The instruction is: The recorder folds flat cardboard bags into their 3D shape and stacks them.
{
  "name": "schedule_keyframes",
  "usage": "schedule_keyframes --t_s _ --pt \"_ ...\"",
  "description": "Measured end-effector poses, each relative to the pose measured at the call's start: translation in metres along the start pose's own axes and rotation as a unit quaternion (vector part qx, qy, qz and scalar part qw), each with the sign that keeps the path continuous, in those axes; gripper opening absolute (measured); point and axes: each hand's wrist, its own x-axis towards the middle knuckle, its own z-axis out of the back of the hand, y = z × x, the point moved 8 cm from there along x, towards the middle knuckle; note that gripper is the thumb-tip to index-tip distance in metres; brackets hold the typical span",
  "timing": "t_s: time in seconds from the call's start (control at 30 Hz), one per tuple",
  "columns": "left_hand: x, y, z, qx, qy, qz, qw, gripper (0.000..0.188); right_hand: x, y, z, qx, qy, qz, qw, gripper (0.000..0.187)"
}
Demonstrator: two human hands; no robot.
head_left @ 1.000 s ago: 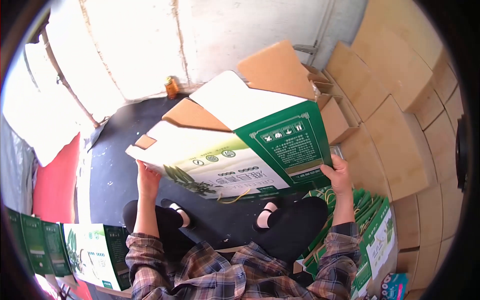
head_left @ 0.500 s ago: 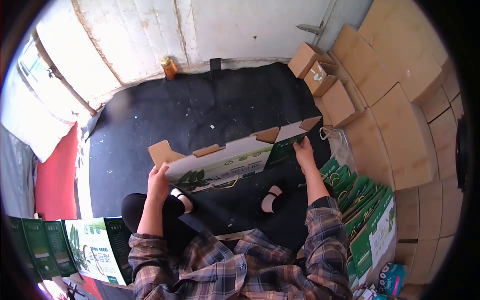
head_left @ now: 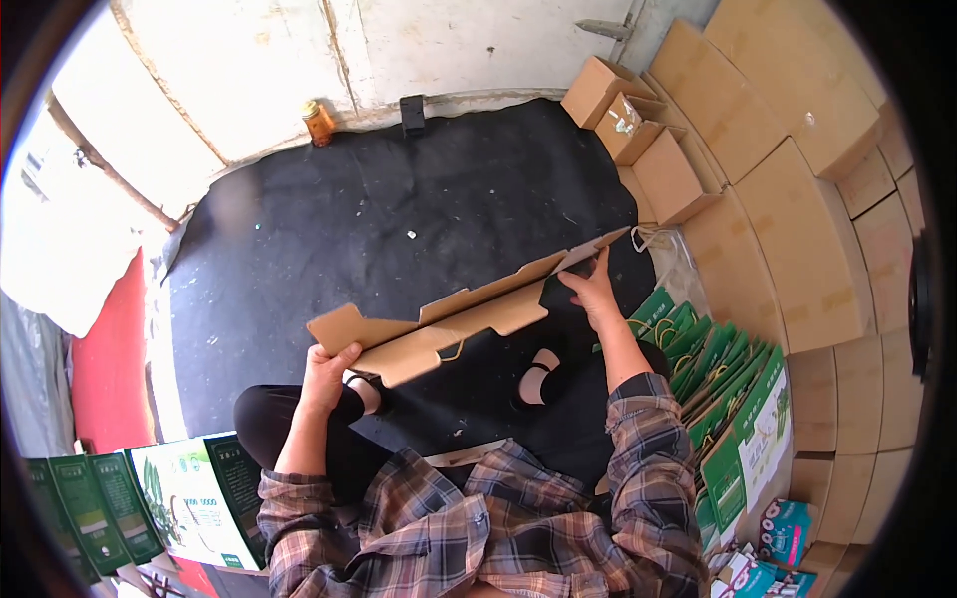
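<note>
Brown cardboard is shown along the upper edge of a slim, partly flattened carton [head_left: 469, 321], which is held over the black sheet-covered floor [head_left: 379, 199]; its left end is clamped in the left hand [head_left: 324, 377], while its right end is met by the right hand [head_left: 593, 291], whose thumb and forefinger are spread, so a firm grip cannot be told. Its walls seem only partly parted, and its flaps are left unclosed. Green-and-white printed cartons [head_left: 189, 503] are ranged at left, green folded cartons with yellow cord handles [head_left: 733, 463] at right, near stacked brown cardboard boxes [head_left: 797, 249].
</note>
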Motion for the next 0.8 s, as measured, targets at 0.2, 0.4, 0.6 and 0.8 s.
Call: schedule_keyframes --t_s 0.2,0.4,0.6,0.8 --pt "-0.015 -0.027 -0.042 0.107 0.064 -0.07 0.99 0.014 -0.003 0.031 0.002 -0.099 -0.109 0.201 0.968 0.117" --pt "-0.02 -0.043 -0.065 0.163 0.1 -0.114 0.975 0.012 0.001 0.027 0.003 -0.161 -0.115 0.173 0.965 0.094" --pt "-0.019 -0.04 -0.017 0.15 -0.106 -0.162 0.97 0.009 -0.027 0.061 -0.001 -0.042 -0.075 0.207 0.975 0.076" --pt "-0.014 -0.027 0.027 0.07 -0.233 -0.157 0.957 0.019 -0.052 0.068 -0.013 0.105 0.055 0.159 0.98 0.069"
